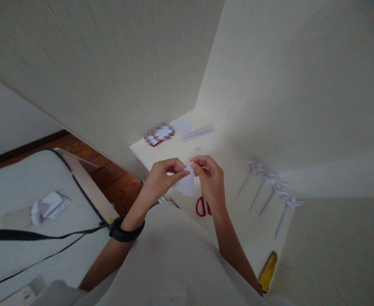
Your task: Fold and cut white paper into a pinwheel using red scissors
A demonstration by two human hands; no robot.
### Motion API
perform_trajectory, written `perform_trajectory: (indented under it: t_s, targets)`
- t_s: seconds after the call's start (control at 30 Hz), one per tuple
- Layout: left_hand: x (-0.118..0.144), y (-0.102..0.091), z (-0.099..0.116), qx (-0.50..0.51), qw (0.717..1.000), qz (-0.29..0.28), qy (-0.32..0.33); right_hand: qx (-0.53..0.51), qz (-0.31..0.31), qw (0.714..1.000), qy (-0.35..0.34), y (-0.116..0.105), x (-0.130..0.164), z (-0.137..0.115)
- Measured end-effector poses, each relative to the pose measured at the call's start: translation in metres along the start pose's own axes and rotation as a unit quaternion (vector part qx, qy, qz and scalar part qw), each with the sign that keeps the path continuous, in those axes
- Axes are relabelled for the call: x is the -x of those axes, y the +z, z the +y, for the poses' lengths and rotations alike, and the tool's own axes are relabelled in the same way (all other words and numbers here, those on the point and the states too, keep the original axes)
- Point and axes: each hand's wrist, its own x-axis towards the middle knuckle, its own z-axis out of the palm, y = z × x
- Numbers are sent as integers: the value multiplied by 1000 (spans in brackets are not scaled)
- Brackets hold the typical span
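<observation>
A small white sheet of paper [185, 185], folded into a triangle, is pinched between both hands above the table's front edge. My left hand [165, 176] grips its upper left side with thumb and fingers. At the top corner, my right hand [210, 176] closes thumb and forefinger on the same paper. Just below the right hand lie scissors with red handles [201, 207], their blades hidden by the hand and wrist.
Several white paper pinwheels on sticks [278, 189] lie at the table's right. A phone-like device [160, 134], a paper sheet [182, 126] and thin sticks [198, 132] lie at the back. Near the front right is a yellow tool [267, 272]. Papers [51, 206] rest on a mattress [18, 182] at left.
</observation>
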Motion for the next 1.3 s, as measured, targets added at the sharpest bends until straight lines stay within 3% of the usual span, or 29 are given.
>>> perform_trajectory:
  t_s: [0.53, 1.0, 1.3]
  targets:
    - [4, 4, 0, -20, 1000, 6, 0, 27, 6, 1000, 13, 0, 7, -1]
    - [7, 0, -1, 2, 1000, 10, -13, 30, -25, 999, -5, 1, 6, -9]
    - [9, -5, -11, 42, 997, 62, -14, 44, -70, 997, 10, -2, 5, -9]
